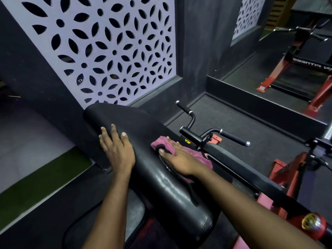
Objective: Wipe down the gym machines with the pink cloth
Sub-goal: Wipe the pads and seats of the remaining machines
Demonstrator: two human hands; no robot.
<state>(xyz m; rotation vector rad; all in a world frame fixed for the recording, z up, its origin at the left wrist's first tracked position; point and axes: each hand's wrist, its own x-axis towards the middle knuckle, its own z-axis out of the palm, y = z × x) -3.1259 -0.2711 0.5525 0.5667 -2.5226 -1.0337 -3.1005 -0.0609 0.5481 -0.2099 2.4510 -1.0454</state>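
- At centre frame, L hand lies palm down on black pad, fingers straight & spread, gripping nothing
- Just right of centre, R hand presses flat on pink cloth, fingers straight, not curled round it
- Cloth sits on pad's right edge, bunched past fingertips
- Both forearms reach up from bottom of frame
- Black handles near, right of cloth

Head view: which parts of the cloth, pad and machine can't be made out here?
- Pink cloth: its middle lies under the right hand, so its full spread is unknown.
- Black pad: the surface beneath the cloth and the left hand is covered.
- Yellow label: too small and partly hidden by the pad, so unreadable.
- Red frame: cut off by the right and bottom edges.
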